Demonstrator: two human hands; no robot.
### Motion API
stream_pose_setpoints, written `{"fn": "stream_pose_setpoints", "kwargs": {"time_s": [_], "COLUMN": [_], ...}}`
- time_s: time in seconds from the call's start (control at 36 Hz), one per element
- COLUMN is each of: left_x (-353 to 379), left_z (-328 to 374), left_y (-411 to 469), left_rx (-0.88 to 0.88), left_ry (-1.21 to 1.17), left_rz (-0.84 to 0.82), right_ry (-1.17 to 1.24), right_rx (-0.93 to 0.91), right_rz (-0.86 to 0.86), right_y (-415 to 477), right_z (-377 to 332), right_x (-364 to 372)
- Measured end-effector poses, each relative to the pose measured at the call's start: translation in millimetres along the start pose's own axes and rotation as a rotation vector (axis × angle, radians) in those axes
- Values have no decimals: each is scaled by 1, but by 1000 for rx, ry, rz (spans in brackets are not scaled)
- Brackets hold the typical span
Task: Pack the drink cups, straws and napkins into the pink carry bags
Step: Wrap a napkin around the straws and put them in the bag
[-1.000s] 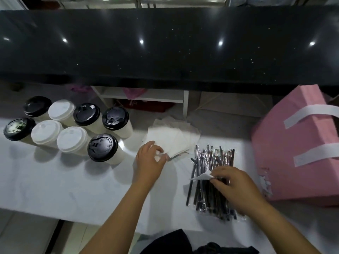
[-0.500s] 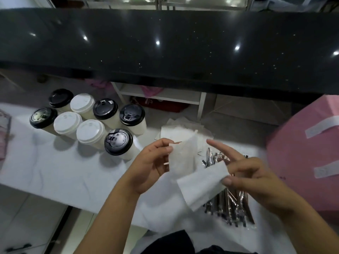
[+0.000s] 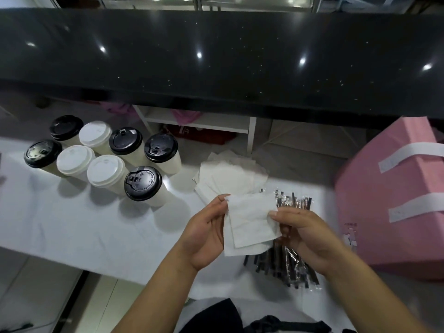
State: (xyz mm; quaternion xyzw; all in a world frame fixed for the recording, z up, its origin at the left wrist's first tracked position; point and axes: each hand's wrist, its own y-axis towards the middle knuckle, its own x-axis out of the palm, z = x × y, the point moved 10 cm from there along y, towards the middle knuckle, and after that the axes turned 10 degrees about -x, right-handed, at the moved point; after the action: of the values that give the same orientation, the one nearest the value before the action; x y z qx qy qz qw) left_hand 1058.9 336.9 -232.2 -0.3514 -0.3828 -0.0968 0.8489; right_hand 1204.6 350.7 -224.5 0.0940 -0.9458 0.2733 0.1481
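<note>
Head view: napkins [image 3: 249, 224] between left hand [image 3: 204, 236] and right hand [image 3: 305, 234], fingers [image 3: 280, 216] pinching both edges.

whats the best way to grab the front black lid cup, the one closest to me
Grip the front black-lid cup by its paper wall below the lid, coming from the right or the near side. It stands upright, with a white-lid cup close on its left and more cups behind, so only those sides look open. The lid is likely just pressed on, so avoid lifting by it.
</note>
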Motion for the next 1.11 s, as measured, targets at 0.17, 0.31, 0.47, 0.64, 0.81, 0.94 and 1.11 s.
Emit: {"fn": "stream_pose_setpoints", "kwargs": {"time_s": [0.17,0.31,0.47,0.64,0.81,0.94,1.11], "left_x": [1,3,-3,-21,-31,-54,-72], "left_z": [-2,-4,-10,-10,3,3,10], "left_y": [8,10,6,-4,-12,-19,-25], "left_rx": [-26,-50,-87,-12,75,72,89], "left_ry": [-50,-67,399,594,643,543,505], "left_rz": [29,41,224,422,533,572,570], "right_ry": [41,60,-102,-215,-271,-449,-890], "right_rx": [-5,-54,-143,-254,-263,-304,-266], "right_rz": [10,87,190,236,238,345,431], "right_y": [0,2,7,9,10,6,-2], "right_z": [5,3,1,-3,4,3,5], "right_x": [-6,-14,-32,-40,-40,-67,-118]}}
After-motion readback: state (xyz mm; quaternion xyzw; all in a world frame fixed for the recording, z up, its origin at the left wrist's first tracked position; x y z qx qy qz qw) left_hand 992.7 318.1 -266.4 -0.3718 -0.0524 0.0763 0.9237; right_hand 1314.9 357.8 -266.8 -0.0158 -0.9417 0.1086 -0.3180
